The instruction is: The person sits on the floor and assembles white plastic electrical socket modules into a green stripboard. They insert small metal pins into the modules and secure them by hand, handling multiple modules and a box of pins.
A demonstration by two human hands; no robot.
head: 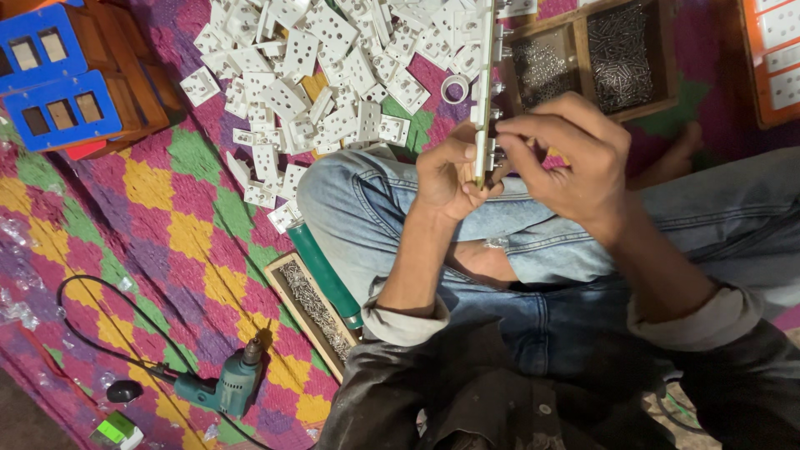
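While both hands meet at frame center, the left hand [446, 175] clamps the long white strip [482, 92] edge-on, its top cut off. The right hand [575, 154] pinches something tiny against it, too small to identify. White plastic plates [317, 75] pile at upper center.

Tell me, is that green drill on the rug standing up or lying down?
Lying down. The drill rests on its side on the patterned rug, bit pointing up the frame, cord trailing left, apart from both hands.
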